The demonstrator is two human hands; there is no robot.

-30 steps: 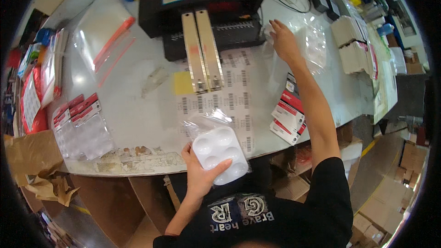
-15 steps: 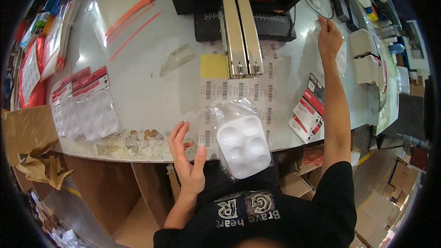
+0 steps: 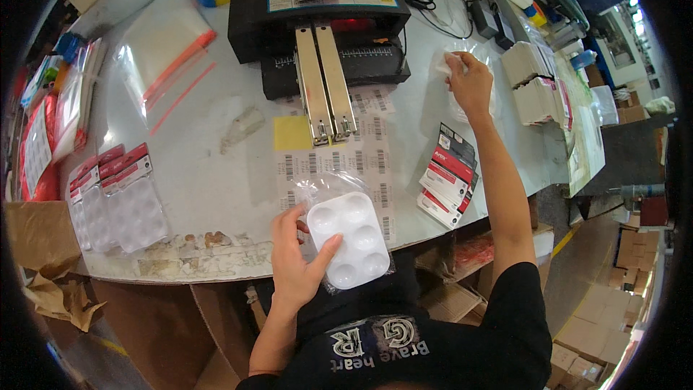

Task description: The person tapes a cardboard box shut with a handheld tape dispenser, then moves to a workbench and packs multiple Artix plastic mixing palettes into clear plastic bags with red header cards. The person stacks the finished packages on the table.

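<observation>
A white paint palette [image 3: 359,235] with several round wells lies in a clear plastic bag at the table's near edge. My left hand [image 3: 297,274] grips its left side, thumb across the top; its other fingers are partly hidden. Off to the right, my right hand [image 3: 473,87] pinches a corner of a clear plastic bag [image 3: 469,106] lying on the table. Red, white and black header cards [image 3: 449,173] lie fanned out between the palette and my right forearm.
A black sealing machine [image 3: 317,11] with two metal rails stands at the back, above barcode label sheets [image 3: 372,152]. Packed palettes [image 3: 126,206] and large clear bags [image 3: 162,50] lie at left. Card stacks [image 3: 534,79] stand at right; cardboard boxes [image 3: 155,325] sit below the edge.
My left hand has closed onto the bagged palette. My right hand has come nearer from farther back and now pinches the bag. The whole view has shifted.
</observation>
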